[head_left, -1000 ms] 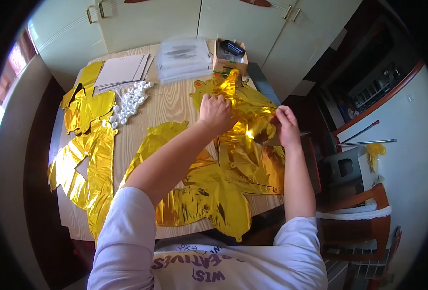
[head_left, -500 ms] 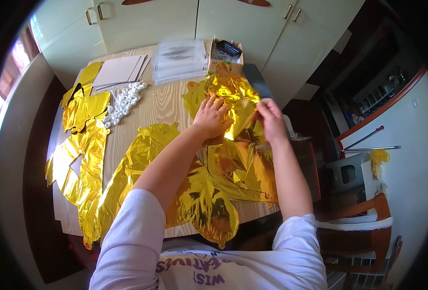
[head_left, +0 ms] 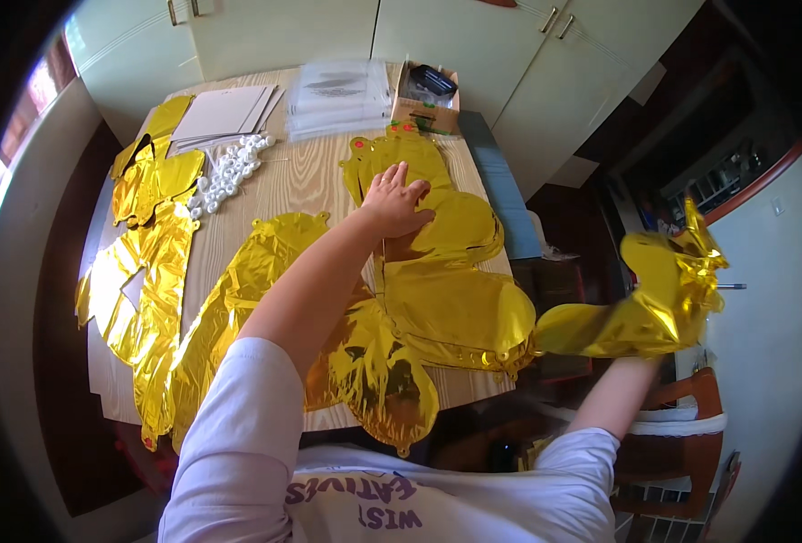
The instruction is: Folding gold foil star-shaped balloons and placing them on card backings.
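Flat gold foil balloons (head_left: 455,299) lie overlapping on the wooden table (head_left: 301,181). My left hand (head_left: 396,204) presses palm down, fingers spread, on the topmost one near the table's far right. Out to the right, past the table edge, a crumpled gold foil balloon (head_left: 663,299) is held up in the air by my right hand. That hand is hidden behind the foil; only its forearm (head_left: 613,398) shows below it.
More gold foil balloons (head_left: 147,271) cover the table's left side. At the back lie a pile of small white pieces (head_left: 224,172), white sheets (head_left: 224,113), clear plastic bags (head_left: 337,95) and a cardboard box (head_left: 423,95). A wooden chair (head_left: 681,425) stands to the right.
My right hand has swung from the pile out to the right, carrying one gold foil balloon off the table. My left hand still presses on the pile.
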`<state>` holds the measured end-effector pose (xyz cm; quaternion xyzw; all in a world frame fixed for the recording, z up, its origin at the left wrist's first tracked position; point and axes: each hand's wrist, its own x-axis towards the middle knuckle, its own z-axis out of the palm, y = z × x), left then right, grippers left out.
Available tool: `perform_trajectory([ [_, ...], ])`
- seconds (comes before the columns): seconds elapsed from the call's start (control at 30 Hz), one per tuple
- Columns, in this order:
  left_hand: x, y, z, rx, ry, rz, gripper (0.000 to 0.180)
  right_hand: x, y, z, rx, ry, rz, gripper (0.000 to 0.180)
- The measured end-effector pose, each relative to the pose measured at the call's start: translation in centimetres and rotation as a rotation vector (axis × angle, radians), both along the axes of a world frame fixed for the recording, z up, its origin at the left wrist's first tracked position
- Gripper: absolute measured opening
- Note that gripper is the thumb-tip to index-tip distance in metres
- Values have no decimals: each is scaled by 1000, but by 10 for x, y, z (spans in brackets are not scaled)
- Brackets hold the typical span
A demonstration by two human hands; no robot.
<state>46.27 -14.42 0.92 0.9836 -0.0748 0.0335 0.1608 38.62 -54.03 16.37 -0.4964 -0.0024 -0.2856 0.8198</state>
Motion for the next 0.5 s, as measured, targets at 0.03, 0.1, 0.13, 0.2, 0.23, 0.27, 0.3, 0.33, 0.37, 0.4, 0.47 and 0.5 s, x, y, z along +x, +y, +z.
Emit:
perform_trajectory([
  [0.03, -1, 0, -1, -34, -30, -7, 63, -5, -1, 9, -17, -27, -20, 27],
  [0.1, -3, 3, -4, -95, -94, -9, 60, -11, 5, 30, -60, -87, -34, 23],
  [0.13, -5, 6, -6, -191, -186, 13, 59, -13, 12, 41, -86, -122, -26, 22],
  [0.2, -10, 14, -8, -374, -376, 56, 57, -19, 37, 64, -150, -194, 17, 18],
  [0.23, -19, 14, 2, -455, -382, 46, 55, -22, 52, 70, -188, -220, 49, 16],
  [0.27, -30, 15, 12, -535, -390, 38, 54, -20, 72, 75, -231, -247, 92, 15],
  [0.3, -48, 16, 33, -615, -398, 34, 52, -20, 99, 77, -277, -264, 147, 13],
  [0.33, -75, 7, 61, -886, -236, -4, 53, -20, 122, 76, -333, -265, 192, 12],
  [0.37, -100, 4, 82, -1316, -22, -109, 56, -21, 155, 70, -392, -271, 251, 10],
  [0.4, -123, 9, 96, -1496, -3, -235, 61, -22, 193, 58, -463, -274, 310, 9],
  [0.47, -174, 7, 122, -1761, 86, -352, 59, -30, 256, 27, -717, -381, 300, 8],
  [0.5, -193, 12, 128, -1894, 121, -399, 59, -32, 289, 3, -901, -599, 154, 12],
])
